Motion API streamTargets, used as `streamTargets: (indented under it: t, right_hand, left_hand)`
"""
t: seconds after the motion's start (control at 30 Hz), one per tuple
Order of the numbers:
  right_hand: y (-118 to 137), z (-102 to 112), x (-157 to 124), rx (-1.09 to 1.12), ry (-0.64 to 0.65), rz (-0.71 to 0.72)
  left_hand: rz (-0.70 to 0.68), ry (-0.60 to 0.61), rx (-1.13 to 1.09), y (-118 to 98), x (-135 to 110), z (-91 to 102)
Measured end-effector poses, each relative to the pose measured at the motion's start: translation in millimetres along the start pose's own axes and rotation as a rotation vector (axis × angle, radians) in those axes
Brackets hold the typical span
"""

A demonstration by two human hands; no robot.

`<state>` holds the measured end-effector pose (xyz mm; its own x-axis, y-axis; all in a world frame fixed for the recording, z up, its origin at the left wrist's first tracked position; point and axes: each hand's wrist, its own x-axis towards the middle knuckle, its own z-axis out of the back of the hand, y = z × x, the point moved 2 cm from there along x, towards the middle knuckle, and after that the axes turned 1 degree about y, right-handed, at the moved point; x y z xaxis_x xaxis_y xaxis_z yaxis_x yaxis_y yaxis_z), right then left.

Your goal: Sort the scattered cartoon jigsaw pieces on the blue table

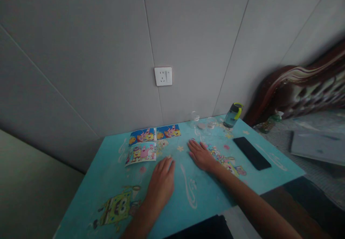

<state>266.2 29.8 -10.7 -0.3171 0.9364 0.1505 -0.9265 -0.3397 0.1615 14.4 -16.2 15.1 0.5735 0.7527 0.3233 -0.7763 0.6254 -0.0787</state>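
My left hand (162,177) rests on the blue cartoon-print tablecloth (199,203), its fingers loosely bent and its thumb out of sight. Nothing shows in it. Just beyond it lie a picture sheet (142,153) with pink and yellow cartoon figures and two blue cartoon cards (141,136). To the right, my right hand (201,155) lies flat, palm down, with the fingers spread a little. Beside its outer edge is a heap of small multicoloured pieces (216,154), partly covered by the hand and forearm.
Clear plastic containers (210,124) stand near the wall, beside a drink bottle (233,115) with a yellow-green loop. A black flat rectangle (251,153) lies at the right. A socket (163,76) is on the wall. A padded headboard (304,84) and bed are beyond the table's right side.
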Motion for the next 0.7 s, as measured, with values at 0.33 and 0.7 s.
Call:
streamTargets:
  t: [0.33, 0.7]
  right_hand:
    - [-36, 12, -18, -0.032, -0.077, -0.153]
    - [-44, 16, -23, 0.03, -0.079, -0.135]
  left_hand:
    - [0.093, 0.049, 0.01, 63, 121, -45.8]
    - [0.202, 0.133, 0.085, 93, 149, -88.5]
